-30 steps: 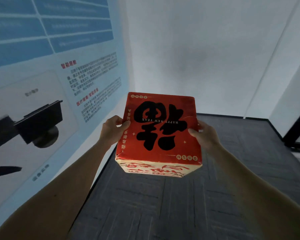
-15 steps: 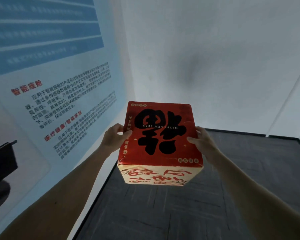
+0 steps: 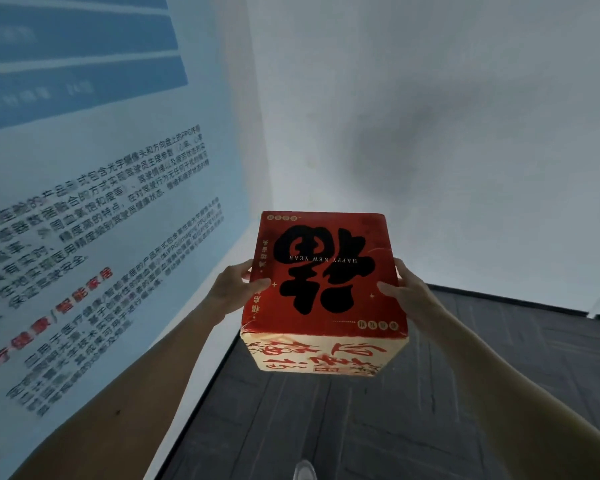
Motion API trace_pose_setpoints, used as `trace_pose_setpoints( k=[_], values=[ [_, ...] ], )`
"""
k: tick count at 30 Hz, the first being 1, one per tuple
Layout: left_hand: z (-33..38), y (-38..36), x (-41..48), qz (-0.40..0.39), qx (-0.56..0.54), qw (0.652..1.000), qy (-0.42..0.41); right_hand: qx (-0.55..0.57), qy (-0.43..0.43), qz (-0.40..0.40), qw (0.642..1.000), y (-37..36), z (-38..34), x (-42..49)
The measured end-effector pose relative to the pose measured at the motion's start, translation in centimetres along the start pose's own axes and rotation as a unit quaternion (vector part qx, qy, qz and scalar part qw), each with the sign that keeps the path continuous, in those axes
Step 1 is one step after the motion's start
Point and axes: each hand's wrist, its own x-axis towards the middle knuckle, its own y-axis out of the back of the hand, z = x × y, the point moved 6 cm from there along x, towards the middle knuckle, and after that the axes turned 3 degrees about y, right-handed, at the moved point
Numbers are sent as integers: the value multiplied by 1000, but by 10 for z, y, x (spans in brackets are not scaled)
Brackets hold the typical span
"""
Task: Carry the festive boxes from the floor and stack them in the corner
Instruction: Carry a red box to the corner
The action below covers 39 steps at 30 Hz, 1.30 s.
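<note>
Holding a festive box (image 3: 323, 282) off the ground between both hands.
Two bare forearms reach forward to the box. The left hand (image 3: 234, 289) grips its left side, thumb curled onto the red top, and the right hand (image 3: 407, 289) grips its right side the same way. Below the box lies a dark carpeted floor (image 3: 430, 410). Left of it stands a printed blue poster wall (image 3: 101, 202), and beyond it a white wall (image 3: 430, 133).

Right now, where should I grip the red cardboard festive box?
Grip the red cardboard festive box by its opposite side walls, from left and right, thumbs over the top edge, as the left hand and right hand do: flat faces, no handle visible.
</note>
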Motion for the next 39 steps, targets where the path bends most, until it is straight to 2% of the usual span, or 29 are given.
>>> trace_pose_setpoints(
  k=[5,11,24,31,39],
  values=[
    [8,7,151,-12,13,1000,-2,-12,-18,28,999,3,-6,140],
    [22,7,293,-45,36,998,-23,-10,-42,61,997,11,-4,265],
    [3,-40,593,-131,84,988,-6,-3,-118,53,992,35,55,569],
    [-27,-64,720,-217,158,963,3,-9,-172,-1,985,32,89,707],
    [-122,-89,833,-278,236,931,29,-48,-236,-41,970,-12,154,813]
  ],
)
